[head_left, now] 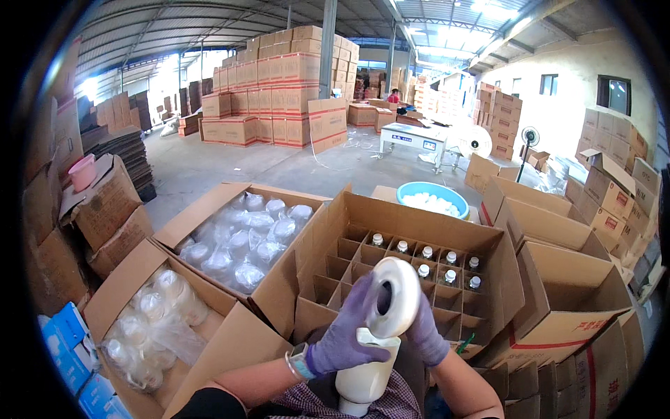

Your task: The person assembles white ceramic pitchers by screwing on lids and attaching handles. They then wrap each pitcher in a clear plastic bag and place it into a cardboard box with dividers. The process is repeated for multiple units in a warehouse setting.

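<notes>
My left hand [342, 339], in a purple glove, is closed around a glossy white piece with a round, ring-shaped end [403, 297] and a dark hole in its middle. My right hand [426, 332], gloved alike, presses against the right side of that ring; its fingertips are hidden behind it. Directly below, a white bottle-shaped body [363, 373] narrows to a neck at the bottom, over my lap. Whether it is joined to the ring I cannot tell. Beyond my hands stands an open carton [412, 220] with cardboard dividers, several cells holding clear bottles [450, 277] with white caps.
At the left, one open carton [241, 332] holds white bagged pieces [150, 321], another clear bagged ones [237, 241]. A blue basin [433, 188] with white pieces stands behind the divided carton. Open cartons [565, 293] crowd the right. Stacked boxes [279, 91] rise farther back.
</notes>
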Available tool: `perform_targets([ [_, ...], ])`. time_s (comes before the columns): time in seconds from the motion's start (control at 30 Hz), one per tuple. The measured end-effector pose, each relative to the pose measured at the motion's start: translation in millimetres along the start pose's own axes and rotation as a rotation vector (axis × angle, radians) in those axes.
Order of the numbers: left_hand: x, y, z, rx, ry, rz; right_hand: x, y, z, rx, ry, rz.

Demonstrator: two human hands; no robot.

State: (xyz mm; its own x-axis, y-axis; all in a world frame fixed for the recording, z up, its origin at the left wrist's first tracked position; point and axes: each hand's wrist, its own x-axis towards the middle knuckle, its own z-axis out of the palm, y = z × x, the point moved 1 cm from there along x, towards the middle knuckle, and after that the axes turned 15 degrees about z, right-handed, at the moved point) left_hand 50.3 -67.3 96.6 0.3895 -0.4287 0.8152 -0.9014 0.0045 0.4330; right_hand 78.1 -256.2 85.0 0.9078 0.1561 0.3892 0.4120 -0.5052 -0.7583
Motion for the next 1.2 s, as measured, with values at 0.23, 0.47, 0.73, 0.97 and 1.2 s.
perform_targets([
  [0.23,-1.4,-1.7,9.7,-0.656,0.094,-0.338,-1.2,-19.5,10.8,-0.192,0.148,-0.065],
  [0.47,-1.5,-27.4,6.9,0.204,-0.095,0.156,9.6,30.2,6.1,0.012,-0.167,0.022],
  [0.73,-16.9,-39.4,40.6,0.047,0.246,-0.167,6.4,21.0,35.9,0.014,0.04,0.08],
  [0.97,-26.1,-64.4,-14.2,-0.159,-0.196,-0.198,-12.5,81.3,-11.0,0.434,-0.384,0.621],
  [1.2,-53.2,-101.3,1.1,-0.271,-0.602,-0.101,-73.7,133.7,31.5,0.693,-0.125,0.275],
])
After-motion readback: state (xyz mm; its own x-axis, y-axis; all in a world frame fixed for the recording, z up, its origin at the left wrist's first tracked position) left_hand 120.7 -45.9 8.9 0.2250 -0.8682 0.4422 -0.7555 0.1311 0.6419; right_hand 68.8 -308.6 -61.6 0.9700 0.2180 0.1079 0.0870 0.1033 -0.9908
